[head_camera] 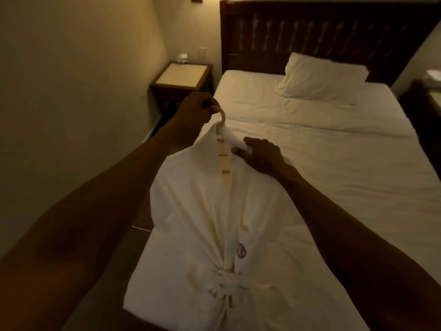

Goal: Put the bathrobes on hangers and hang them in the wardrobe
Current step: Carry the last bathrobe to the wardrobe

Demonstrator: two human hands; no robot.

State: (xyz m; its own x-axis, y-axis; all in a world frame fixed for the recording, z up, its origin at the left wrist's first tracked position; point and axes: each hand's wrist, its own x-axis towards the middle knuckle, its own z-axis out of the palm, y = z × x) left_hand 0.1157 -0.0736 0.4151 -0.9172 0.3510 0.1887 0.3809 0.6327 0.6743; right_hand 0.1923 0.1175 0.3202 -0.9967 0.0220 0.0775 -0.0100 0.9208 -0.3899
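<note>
A white bathrobe (191, 211) hangs on a pale hanger (223, 161) in front of me, above the near left corner of the bed. Its belt is tied in a knot low down and a small dark emblem sits on its chest. My left hand (196, 108) grips the hanger's hook (222, 115) at the top. My right hand (260, 155) pinches the robe's right collar just below the hook. The hanger's middle shows between the two lapels. No wardrobe is in view.
A bed (334, 163) with a white sheet and one pillow (322, 77) fills the right side, with a dark wooden headboard (310, 29) behind. A dark nightstand (183, 77) stands in the corner at the left wall. Another table edge shows at far right.
</note>
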